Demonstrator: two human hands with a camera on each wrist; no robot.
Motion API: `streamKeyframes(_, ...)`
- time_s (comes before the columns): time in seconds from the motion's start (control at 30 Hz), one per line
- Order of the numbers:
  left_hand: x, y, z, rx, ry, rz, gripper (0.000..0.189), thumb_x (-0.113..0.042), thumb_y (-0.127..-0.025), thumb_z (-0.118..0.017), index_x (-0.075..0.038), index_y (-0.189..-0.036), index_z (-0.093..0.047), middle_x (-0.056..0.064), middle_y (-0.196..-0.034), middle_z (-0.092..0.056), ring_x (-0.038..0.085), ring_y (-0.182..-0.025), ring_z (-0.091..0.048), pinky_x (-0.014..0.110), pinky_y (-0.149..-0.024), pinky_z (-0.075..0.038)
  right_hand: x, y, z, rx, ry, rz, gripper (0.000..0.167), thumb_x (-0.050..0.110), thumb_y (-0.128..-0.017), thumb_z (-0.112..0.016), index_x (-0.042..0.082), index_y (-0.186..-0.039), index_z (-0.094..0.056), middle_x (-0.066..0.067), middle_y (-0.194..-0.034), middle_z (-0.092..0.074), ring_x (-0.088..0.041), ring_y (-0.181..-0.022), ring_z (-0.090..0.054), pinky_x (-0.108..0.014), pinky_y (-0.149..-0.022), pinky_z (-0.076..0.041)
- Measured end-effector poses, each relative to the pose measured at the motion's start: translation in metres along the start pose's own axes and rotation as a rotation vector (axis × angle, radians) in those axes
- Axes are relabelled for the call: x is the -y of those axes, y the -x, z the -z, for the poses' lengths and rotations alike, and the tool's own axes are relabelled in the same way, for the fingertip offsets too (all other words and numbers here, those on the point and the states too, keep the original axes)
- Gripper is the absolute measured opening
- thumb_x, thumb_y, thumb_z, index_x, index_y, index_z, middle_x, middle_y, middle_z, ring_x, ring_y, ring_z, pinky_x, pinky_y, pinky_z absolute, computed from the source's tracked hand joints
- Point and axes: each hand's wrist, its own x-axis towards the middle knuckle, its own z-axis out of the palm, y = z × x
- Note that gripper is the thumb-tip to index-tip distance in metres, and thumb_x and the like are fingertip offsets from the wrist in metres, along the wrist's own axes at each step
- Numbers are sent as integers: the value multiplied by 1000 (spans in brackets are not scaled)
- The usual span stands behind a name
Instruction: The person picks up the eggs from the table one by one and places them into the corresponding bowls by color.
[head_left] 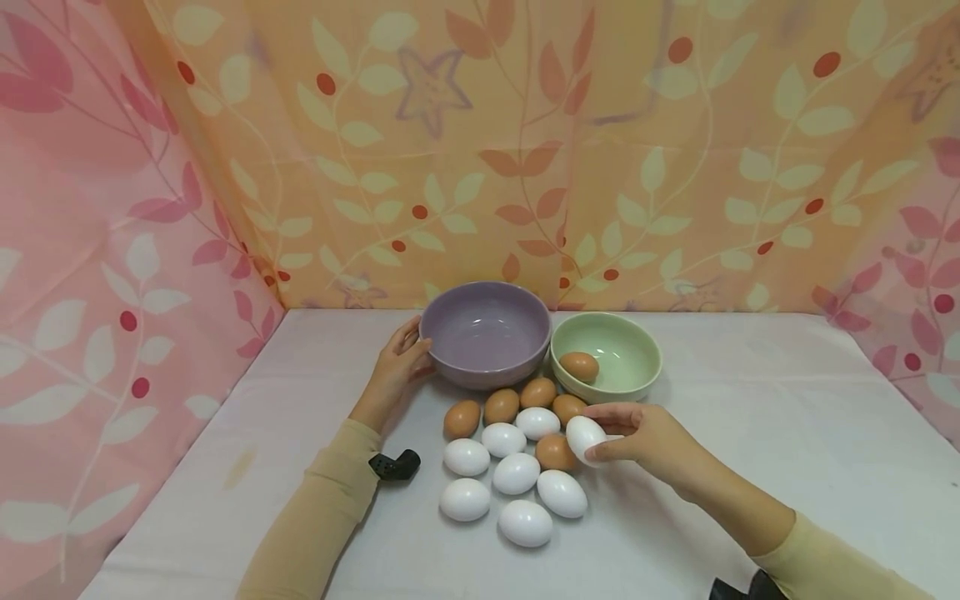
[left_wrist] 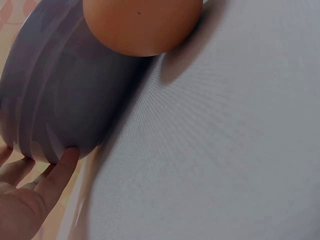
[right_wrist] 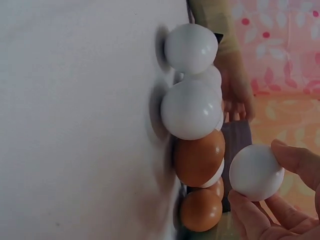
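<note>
My right hand (head_left: 648, 437) pinches a white egg (head_left: 585, 439) between thumb and fingers. In the right wrist view this white egg (right_wrist: 256, 172) is held up off the table. My left hand (head_left: 393, 367) touches the outer left side of a purple bowl (head_left: 487, 371), which has nothing inside. Fingertips (left_wrist: 70, 155) rest against the bowl's wall in the left wrist view. Right of it stands a green bowl (head_left: 637, 371) with one brown egg (head_left: 580, 367) in it. In front of the bowls lie several brown eggs (head_left: 461, 419) and several white eggs (head_left: 525, 523).
A white cloth (head_left: 750, 400) covers the table. A patterned orange curtain (head_left: 480, 167) hangs behind the bowls, with a pink curtain (head_left: 97, 292) on the left. Black wrist devices (head_left: 395, 465) sit at the sleeves.
</note>
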Motion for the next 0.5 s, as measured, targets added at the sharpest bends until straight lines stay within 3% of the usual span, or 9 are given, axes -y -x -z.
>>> streamKeyframes(0.27, -1, 0, 0, -8, 0, 2, 61, -16, -103, -53, -13, -158, -26, 10, -165, -24, 30, -144, -41, 44, -100, -53, 16, -12, -1, 27, -27, 32, 60, 18, -79, -81, 2, -134, -61, -12, -129, -68, -20, -119, -63, -28, -92, -54)
streamKeyframes(0.5, 1, 0, 2, 3, 13, -5, 61, -15, -103, -53, -14, -158, -27, 10, -166, -22, 28, -145, -39, 31, -91, -56, 27, -22, -5, 13, -10, 37, 59, 19, -79, -82, 1, -132, -62, -13, -121, -71, -17, -110, -65, -30, -90, -56)
